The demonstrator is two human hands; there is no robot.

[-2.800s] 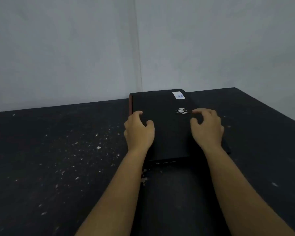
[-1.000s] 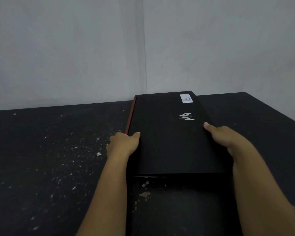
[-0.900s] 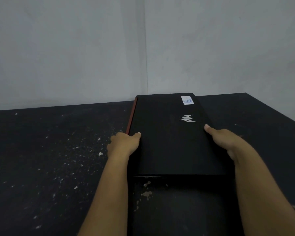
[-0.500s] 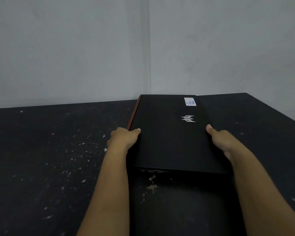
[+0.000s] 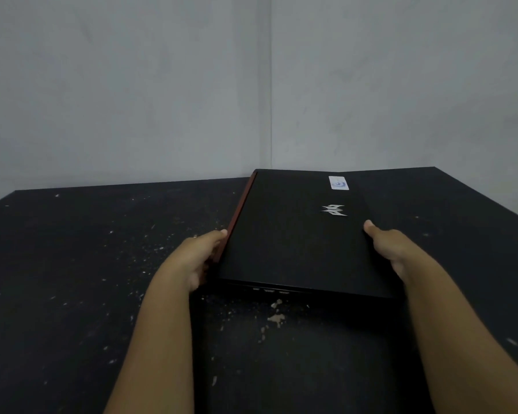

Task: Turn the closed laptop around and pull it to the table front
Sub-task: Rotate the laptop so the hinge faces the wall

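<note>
A dark speckled desk (image 5: 72, 279) carries the closed black laptop (image 5: 293, 243) toward twelve o'clock. The left hand (image 5: 196, 258) clasps its red nine-o'clock edge; the right hand (image 5: 392, 246) clasps the three-o'clock edge, fingers curled underneath.

laptop (image 5: 296, 237) now slightly skewed, red edge more exposed, left thumb off the lid onto that edge
</note>
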